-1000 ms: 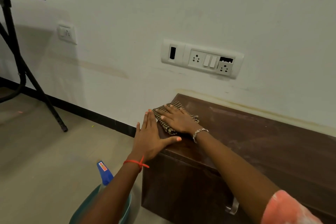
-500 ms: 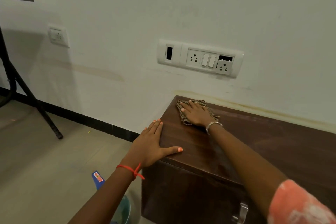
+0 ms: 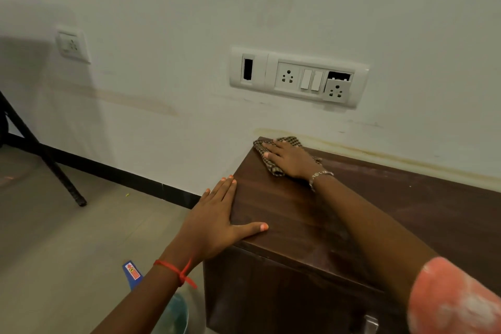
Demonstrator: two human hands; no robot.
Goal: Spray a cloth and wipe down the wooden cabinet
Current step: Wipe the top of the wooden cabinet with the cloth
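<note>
at far left corner of cabinet top: right hand fingers spread flat, pressing checked cloth. left hand flat, fingers together, bracing edge. risk: cloth overhangs corner, could slip off.

I log the left hand: red knotted thread, pale orange nails. Right hand: silver chain bracelet, coral, white-mottled sleeve.
</note>
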